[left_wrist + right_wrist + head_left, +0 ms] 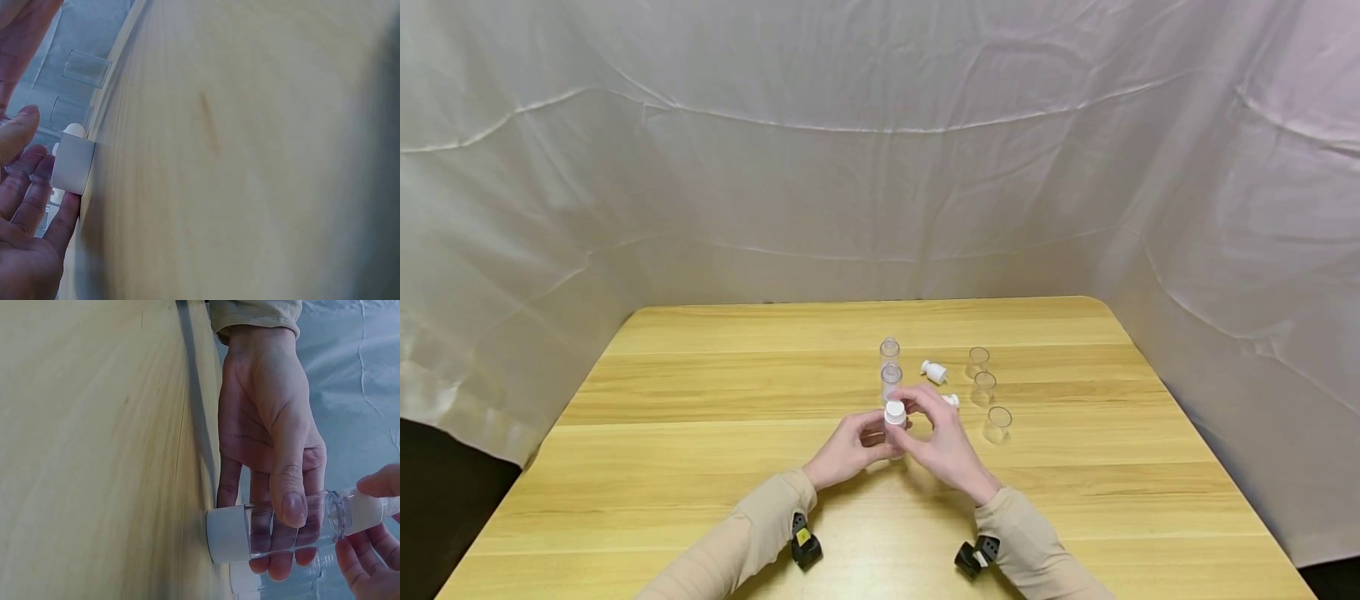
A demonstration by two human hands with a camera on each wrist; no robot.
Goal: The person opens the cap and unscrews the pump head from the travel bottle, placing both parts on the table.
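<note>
A clear bottle with a white base (228,534) stands upright on the table. My left hand (848,450) grips its clear body, thumb on one side and fingers on the other. At its mouth sits a white pump top (895,410), which my right hand (943,446) pinches between thumb and fingers. In the right wrist view the white collar (365,509) meets the bottle's neck; whether it is threaded on I cannot tell. The left wrist view shows the base near the fingers of my left hand (31,225).
Behind the hands stand two more clear bottles (890,354). Right of them lie a white pump top (934,372) and another (951,401), partly hidden by my right hand. Three clear caps (983,388) stand in a row farther right on the wooden table (700,400).
</note>
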